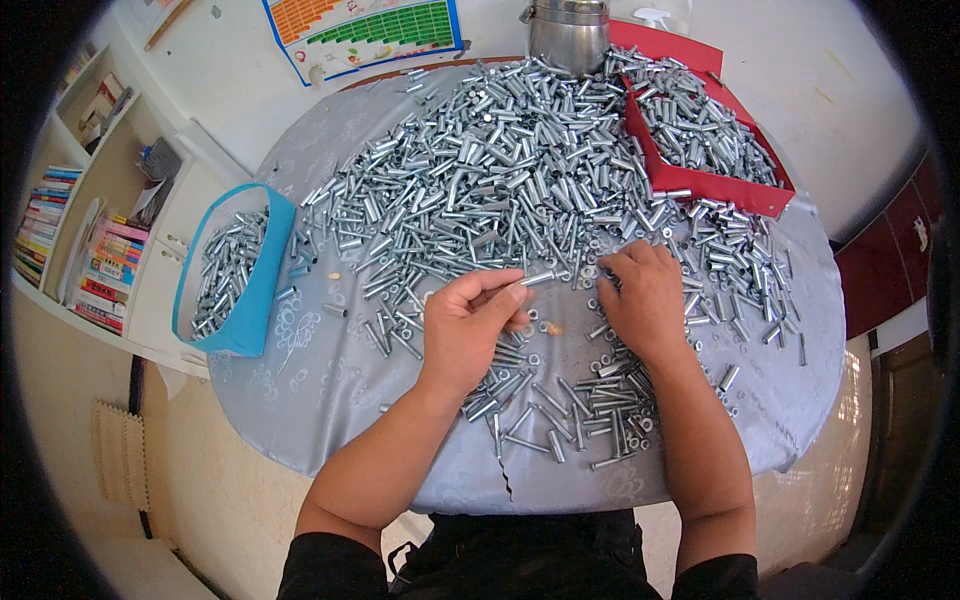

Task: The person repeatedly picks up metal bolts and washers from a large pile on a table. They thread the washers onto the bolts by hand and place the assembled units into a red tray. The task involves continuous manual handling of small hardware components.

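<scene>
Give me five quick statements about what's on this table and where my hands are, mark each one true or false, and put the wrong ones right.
1. The left hand pinches a metal piece. True.
2. The blue box stands to the right of the red box. False: the blue box is on the left.
3. A steel canister stands at the far side of the pile. True.
4. The red box is empty. False: it holds many metal parts.
5. The right hand grips the canister. False: it is down at the near side of the pile.
</scene>
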The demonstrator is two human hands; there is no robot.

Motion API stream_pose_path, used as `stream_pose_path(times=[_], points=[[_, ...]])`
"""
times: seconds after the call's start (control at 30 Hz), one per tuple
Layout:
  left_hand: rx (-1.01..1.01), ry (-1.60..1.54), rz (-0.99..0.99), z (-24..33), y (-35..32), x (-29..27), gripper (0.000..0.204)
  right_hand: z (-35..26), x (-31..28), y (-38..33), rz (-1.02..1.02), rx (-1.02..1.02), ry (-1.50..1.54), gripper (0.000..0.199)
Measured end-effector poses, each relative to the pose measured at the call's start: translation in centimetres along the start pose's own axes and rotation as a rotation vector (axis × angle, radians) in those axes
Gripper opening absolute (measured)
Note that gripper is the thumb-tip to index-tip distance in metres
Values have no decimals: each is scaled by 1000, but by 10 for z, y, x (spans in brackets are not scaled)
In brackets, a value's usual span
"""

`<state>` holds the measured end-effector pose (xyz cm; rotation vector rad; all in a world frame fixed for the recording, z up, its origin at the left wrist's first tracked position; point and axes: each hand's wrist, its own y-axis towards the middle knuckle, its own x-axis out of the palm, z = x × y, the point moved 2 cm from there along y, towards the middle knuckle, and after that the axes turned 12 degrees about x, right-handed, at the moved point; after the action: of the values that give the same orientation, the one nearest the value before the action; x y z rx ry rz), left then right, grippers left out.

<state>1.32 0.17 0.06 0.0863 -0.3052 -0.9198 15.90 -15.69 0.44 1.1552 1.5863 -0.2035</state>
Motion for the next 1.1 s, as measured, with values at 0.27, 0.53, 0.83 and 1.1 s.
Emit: stream_pose_path(times=[0.27,0.53,0.83,1.1], points=[[-6,-5,-5,0,0,-1,20,0,1,0,37,21,24,17],[-4,0,-3,1,-1,0,20,-6,0,0,-76,-61,81,15],[-10,-3,-19,-1,0,1,20,-4,2,-2,-180,-76,-23,15],[-14,8,-35,0,-1,2,20,-9,-3,-2,-163,-87,26,14]])
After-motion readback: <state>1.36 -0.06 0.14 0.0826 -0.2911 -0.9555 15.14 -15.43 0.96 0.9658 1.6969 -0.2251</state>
